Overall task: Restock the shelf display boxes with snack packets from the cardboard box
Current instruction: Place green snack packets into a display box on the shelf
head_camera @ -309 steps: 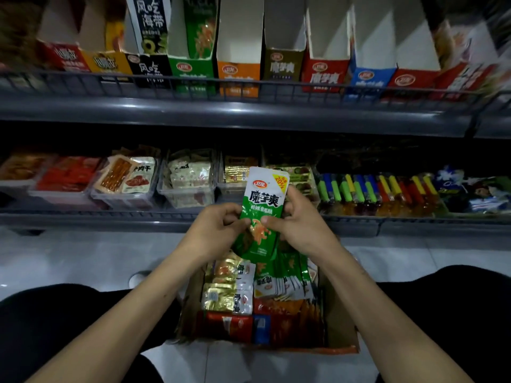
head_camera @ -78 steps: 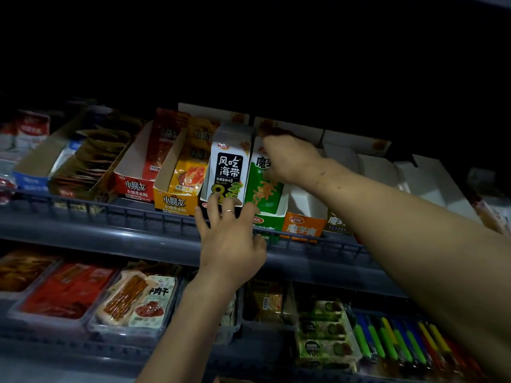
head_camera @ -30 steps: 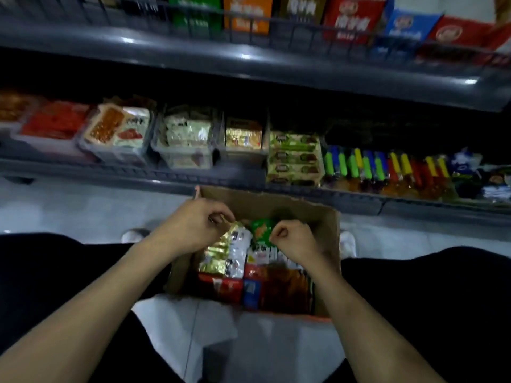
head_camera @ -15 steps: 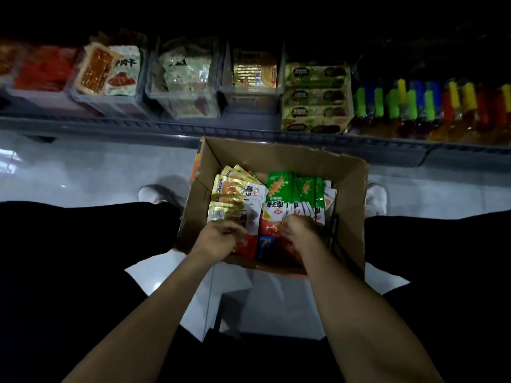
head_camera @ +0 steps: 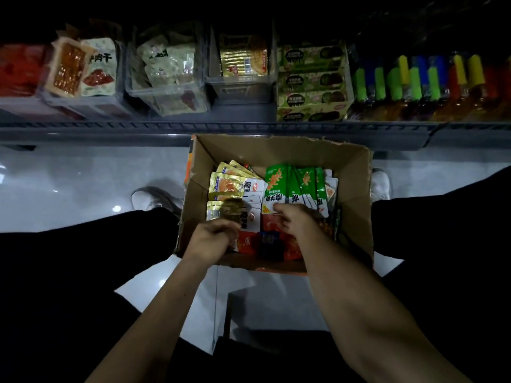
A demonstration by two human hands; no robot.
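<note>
An open cardboard box [head_camera: 356,172] stands on the floor between my legs. Gold snack packets [head_camera: 229,185] fill its left side and green snack packets [head_camera: 290,183] its right, with red and blue packets [head_camera: 249,243] along the near wall. My left hand [head_camera: 214,234] is curled at the near end of the gold row, and a blurred gold packet [head_camera: 231,208] sticks up from its fingers. My right hand [head_camera: 294,219] grips the lower ends of the green packets. The upper shelf's display boxes are out of view.
The lower shelf [head_camera: 110,131] runs across the top, close behind the box. It holds clear bins of packets [head_camera: 168,70], a green carton [head_camera: 312,84] and coloured bottles [head_camera: 414,78]. Glossy tiled floor [head_camera: 83,183] lies to the left, and my shoes flank the box.
My view has tilted down onto the box. Both hands slid from the far packets toward the near side, and the left hand now has a gold packet raised.
</note>
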